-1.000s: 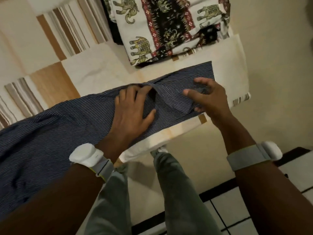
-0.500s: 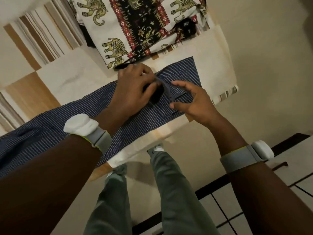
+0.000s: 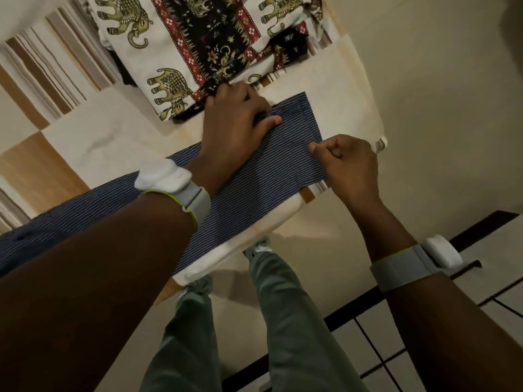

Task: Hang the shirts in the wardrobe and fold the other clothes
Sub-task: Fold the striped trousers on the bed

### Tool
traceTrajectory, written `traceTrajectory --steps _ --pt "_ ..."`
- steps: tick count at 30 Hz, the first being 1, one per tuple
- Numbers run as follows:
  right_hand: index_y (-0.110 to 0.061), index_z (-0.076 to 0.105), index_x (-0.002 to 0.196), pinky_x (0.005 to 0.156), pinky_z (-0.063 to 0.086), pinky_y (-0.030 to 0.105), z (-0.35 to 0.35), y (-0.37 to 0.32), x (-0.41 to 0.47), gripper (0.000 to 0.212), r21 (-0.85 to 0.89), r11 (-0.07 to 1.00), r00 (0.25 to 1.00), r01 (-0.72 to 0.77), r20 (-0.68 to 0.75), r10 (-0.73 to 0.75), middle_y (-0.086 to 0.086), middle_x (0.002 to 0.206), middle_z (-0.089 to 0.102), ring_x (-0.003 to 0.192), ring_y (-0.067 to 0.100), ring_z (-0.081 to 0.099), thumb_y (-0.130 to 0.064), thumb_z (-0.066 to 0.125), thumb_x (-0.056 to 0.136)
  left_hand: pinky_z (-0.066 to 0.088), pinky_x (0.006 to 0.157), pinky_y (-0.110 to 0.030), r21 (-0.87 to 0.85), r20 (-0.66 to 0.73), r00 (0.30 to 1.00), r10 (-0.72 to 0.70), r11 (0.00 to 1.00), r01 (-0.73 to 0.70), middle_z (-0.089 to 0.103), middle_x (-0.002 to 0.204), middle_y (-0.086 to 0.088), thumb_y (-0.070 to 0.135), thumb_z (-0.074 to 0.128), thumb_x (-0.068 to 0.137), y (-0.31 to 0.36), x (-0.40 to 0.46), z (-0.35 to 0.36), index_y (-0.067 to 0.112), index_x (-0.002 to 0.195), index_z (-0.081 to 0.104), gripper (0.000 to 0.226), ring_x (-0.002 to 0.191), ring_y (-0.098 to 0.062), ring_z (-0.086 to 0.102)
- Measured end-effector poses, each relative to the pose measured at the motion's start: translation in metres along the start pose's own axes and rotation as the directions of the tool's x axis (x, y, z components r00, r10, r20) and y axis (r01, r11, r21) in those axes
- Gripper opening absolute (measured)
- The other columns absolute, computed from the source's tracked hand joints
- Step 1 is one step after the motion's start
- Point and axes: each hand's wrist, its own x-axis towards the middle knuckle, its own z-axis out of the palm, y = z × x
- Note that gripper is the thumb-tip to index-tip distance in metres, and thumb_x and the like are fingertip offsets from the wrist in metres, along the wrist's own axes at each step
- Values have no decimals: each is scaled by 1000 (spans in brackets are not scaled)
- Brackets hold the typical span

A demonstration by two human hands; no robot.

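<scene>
1. Bedspread (image 3: 93, 137): striped and patched, covers the bed; serves as the folding surface.
2. Striped garment (image 3: 254, 176): navy pinstripe, laid long across the bed edge, one end squared off at right.
3. Left hand (image 3: 235, 123): fingers curled, thumb out, pressing the garment's far edge, likely to anchor it.
4. Elephant cloth (image 3: 181, 52): folded pile just beyond the left hand.
5. Right hand (image 3: 348, 162): pinches the near corner, apparently to pull the fabric taut.

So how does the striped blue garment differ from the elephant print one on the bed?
The striped blue garment has fine pinstripes and lies long and flat; the elephant print garment has a bold pattern and sits bunched. The left hand presses the blue one while the right hand pinches its edge; neither grips the print. Both rest on the bedcover.
</scene>
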Motion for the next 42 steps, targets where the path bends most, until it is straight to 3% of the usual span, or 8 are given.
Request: traceTrajectory --steps 8,14,19,23,30,35,39,42 --pt "-23 59 127 88 55 45 20 -23 2 81 -295 955 996 -38 -92 11 2 117 70 108 25 64 -84 62 74 28 86 -36 -143 -48 991 -126 983 119 59 112 5 64 59 92 4 2 10 37 106 75 35 114 -23 48" --pt "-21 71 99 84 46 46 25 -24 10 57 -450 890 992 68 -60 -106 11 98 75 96 39 66 -73 50 94 30 91 -38 -141 15 993 -115 983 116 57 117 6 61 62 91 4 4 3 40 114 70 33 118 -22 47" --pt "-22 61 119 86 40 46 26 -30 1 40 -545 836 951 57 -225 -211 10 116 64 106 37 61 -55 54 98 42 94 -44 -90 -196 971 -138 988 122 56 126 -2 34 63 96 12 -58 -34 25 131 62 35 116 -25 52" --pt "-14 64 122 88 45 50 61 -63 -35 27 -327 788 808 522 -106 -579 14 117 61 107 35 56 -24 52 99 39 92 -42 -106 -264 928 -261 965 241 58 122 -4 24 64 99 -13 -172 -64 21 121 68 22 114 -25 53" --pt "-19 74 110 88 49 42 204 -121 -161 24 60 288 207 956 559 -803 3 121 64 111 24 58 -30 54 101 39 104 -59 4 -328 714 -618 755 655 58 130 -9 36 44 109 -157 -333 -122 20 126 63 31 124 -32 51" --pt "-18 70 114 86 44 41 271 -161 -189 30 103 285 190 953 532 -825 5 121 62 110 26 57 -33 45 105 37 104 -51 129 -232 713 -662 706 697 55 129 -12 53 51 104 -248 -348 -148 21 136 54 45 122 -34 49" --pt "-18 69 118 84 48 42 310 -183 -184 31 130 275 125 953 657 -744 4 115 62 104 25 58 -35 46 106 40 74 -40 82 -143 854 -500 854 514 66 93 -5 59 49 103 -291 -336 -156 22 102 71 43 92 -31 60" --pt "-11 70 109 84 48 43 318 -182 -174 23 126 345 189 930 641 -744 7 104 61 97 24 57 -24 52 103 48 72 -39 -68 -158 817 -554 832 551 72 91 2 64 53 99 -310 -326 -161 26 96 68 41 87 -21 66"
